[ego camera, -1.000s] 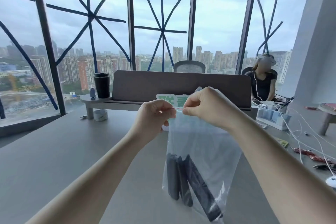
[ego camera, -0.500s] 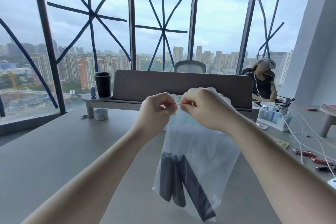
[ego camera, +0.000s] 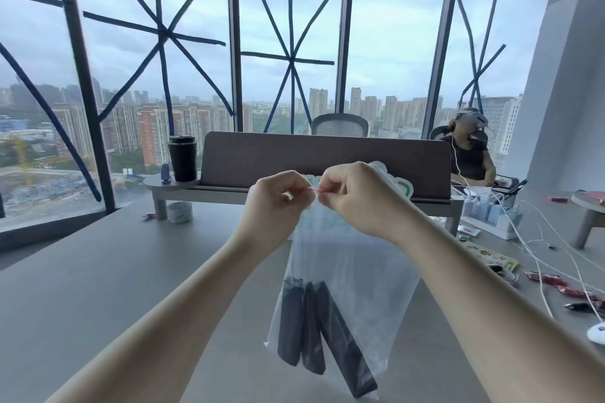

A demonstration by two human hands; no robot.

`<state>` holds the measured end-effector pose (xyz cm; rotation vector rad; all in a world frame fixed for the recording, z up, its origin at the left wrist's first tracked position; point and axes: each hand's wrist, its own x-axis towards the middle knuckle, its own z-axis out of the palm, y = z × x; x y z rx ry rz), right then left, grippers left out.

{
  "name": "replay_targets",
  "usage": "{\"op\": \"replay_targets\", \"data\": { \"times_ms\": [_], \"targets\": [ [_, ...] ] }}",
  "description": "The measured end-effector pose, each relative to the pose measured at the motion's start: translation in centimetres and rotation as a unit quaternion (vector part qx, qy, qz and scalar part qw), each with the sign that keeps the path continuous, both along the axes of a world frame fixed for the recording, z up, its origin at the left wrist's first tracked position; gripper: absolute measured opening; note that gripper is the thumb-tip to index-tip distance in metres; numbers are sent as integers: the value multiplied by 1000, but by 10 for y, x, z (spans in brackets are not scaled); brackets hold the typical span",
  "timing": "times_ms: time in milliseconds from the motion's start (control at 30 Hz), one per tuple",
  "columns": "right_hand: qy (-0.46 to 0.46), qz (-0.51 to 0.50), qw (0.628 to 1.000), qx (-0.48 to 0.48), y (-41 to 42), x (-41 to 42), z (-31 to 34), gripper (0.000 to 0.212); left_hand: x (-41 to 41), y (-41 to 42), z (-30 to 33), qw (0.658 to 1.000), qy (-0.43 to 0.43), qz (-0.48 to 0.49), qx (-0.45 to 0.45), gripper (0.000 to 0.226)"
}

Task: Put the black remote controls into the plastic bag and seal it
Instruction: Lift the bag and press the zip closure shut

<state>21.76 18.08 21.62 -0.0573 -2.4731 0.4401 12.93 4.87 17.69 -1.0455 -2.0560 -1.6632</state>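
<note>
Both hands meet at the mouth of the plastic bag (ego camera: 353, 278), which hangs straight down at 6 o'clock from the grip, clear above the surface (ego camera: 98, 271). The left hand (ego camera: 278, 203) and right hand (ego camera: 357, 196) are each pinched shut on the bag's top edge, fingertips almost touching, with a thin red seal line (ego camera: 316, 190) showing between them. Neither hand is nearer; they share the strip, so the closing run would go sideways, toward 3 and 9 o'clock, along the top.

Three black remote controls (ego camera: 314, 330) lie at the bag's bottom, long axes roughly upright, the right one leaning toward 5 o'clock. Loading looks done; sealing is in hand.

On the surface at 3 o'clock lie white cables (ego camera: 537, 258); at 10 o'clock a black cup (ego camera: 182, 158) stands on a shelf. Taped windows fill the room's far side, where a person sits at 2 o'clock.
</note>
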Motion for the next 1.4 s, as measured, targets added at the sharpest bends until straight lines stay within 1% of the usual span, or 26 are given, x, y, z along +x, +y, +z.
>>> {"op": "replay_targets", "data": {
  "times_ms": [167,300,500,667,767,867,967,1067,1133,1200,1267,1400],
  "targets": [
    [13,-20,999,46,-2,-1,-5,13,-2,5,-6,997,18,56,46,17],
    [25,-52,996,69,17,2,-12,15,-20,-7,-3,992,9,95,85,14],
    [28,-76,993,84,40,4,-25,15,-47,-35,-1,982,14,165,92,11],
    [30,-64,991,113,37,5,-26,17,-55,-53,-5,981,19,163,106,12],
    [28,-62,991,116,33,3,-22,21,-61,-60,-7,981,-7,152,123,17],
    [44,-60,992,99,26,-4,-18,24,-73,-68,-10,979,-52,129,149,23],
    [66,-53,993,77,20,-29,-21,26,-92,-78,-17,979,-69,136,137,25],
    [61,-30,997,19,11,-80,-31,28,-120,-90,-28,974,-96,178,100,24],
    [48,-17,998,-33,1,-122,-37,29,-146,-99,-31,971,-122,188,88,19],
    [40,-8,996,-81,-12,-165,-37,29,-178,-109,-27,965,-153,191,91,17],
    [52,-3,991,-121,-28,-201,-31,29,-210,-123,-18,960,-170,198,104,20],
    [100,32,984,-145,-60,-242,-25,26,-256,-153,-13,953,-158,215,142,23]
  ]
}}
